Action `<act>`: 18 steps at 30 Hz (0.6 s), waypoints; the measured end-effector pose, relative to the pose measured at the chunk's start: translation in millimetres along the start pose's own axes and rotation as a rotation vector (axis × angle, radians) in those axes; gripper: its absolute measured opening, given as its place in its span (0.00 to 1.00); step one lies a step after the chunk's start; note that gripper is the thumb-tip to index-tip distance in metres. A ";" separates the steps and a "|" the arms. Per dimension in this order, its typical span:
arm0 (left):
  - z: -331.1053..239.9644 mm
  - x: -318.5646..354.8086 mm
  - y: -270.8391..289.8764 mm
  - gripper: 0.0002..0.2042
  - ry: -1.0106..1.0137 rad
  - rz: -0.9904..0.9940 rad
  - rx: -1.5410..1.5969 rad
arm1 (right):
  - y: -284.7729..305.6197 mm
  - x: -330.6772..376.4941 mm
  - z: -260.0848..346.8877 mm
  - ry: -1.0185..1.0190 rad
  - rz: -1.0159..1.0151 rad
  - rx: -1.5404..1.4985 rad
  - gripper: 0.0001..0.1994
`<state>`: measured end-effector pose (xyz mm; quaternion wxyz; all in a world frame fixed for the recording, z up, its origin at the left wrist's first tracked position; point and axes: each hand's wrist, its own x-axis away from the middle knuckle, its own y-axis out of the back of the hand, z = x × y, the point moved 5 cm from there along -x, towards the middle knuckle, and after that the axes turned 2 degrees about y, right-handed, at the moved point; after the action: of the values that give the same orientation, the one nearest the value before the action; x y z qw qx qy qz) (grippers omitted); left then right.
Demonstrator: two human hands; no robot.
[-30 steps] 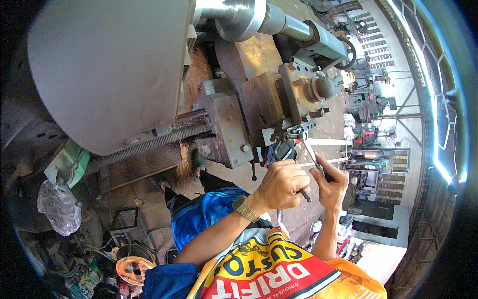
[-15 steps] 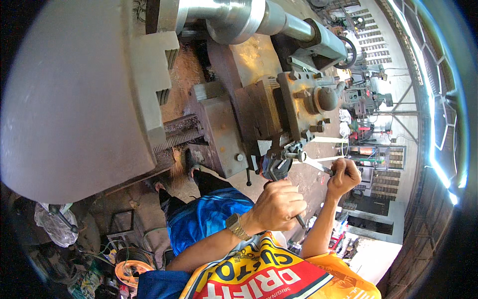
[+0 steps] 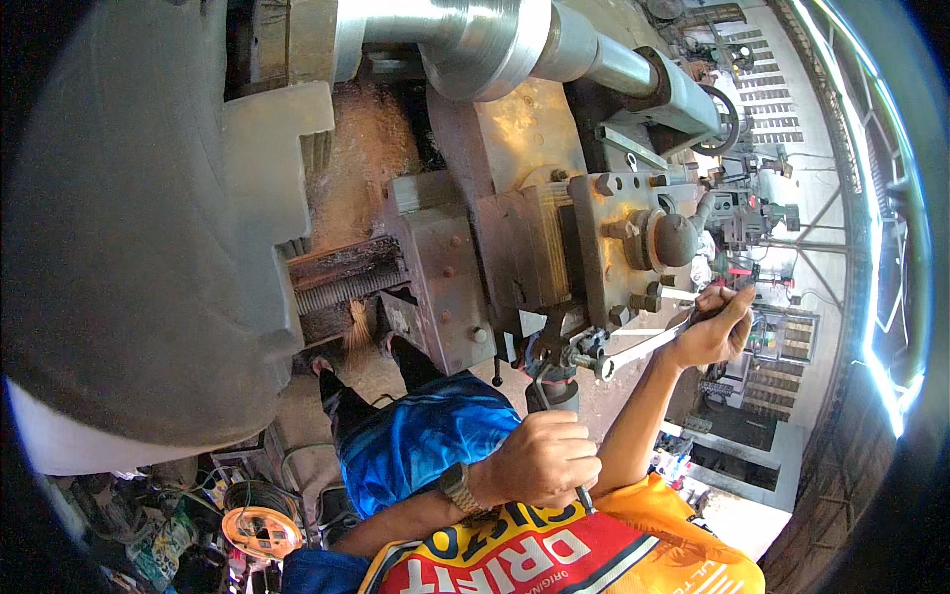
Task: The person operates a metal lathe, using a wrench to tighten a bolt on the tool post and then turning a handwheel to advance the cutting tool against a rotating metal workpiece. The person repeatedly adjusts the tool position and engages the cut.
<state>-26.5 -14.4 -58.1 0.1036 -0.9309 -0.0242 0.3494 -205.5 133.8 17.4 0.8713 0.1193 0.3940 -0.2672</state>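
At the left, the grey machine housing [image 3: 148, 247] looms over the lathe, with a straw broom [image 3: 357, 332] on the floor below the carriage [image 3: 440, 277]. The left hand [image 3: 544, 457] has its fingers curled tightly round a dark rod [image 3: 586, 501], whose lower end pokes out beneath the fist, over the shirt. The rod's bent upper part runs toward a small metal fitting [image 3: 586, 346] at the carriage's near end, by a dark cylindrical body [image 3: 560, 396] with a red band. The wrench [image 3: 648, 346] has its ring end at that fitting; whether it is fully seated, I cannot tell. Just above stands the bolted tool post [image 3: 609, 247]. Farthest right, the right hand [image 3: 714, 329] has its fingers closed around the wrench's far end.

The step in hand seems to be levering the fitting with wrench and rod together; the next move calls for a well-seated ring and steady, opposed hands.
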 end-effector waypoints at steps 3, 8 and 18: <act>1.1 0.1 -1.9 0.14 -0.002 0.003 -0.009 | -14.4 -4.0 -1.7 -0.023 0.001 -0.007 0.19; 0.1 2.2 -3.9 0.12 0.009 0.006 -0.042 | -40.5 -7.9 -8.3 -0.050 -0.005 -0.018 0.19; -0.7 2.8 -3.4 0.11 -0.016 -0.029 -0.086 | -46.5 -2.2 3.3 -0.069 0.507 0.156 0.12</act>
<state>-23.8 -10.8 -58.7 0.0685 -0.9313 -0.0533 0.3538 -230.7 94.7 21.4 0.9114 0.2718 0.3000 -0.0737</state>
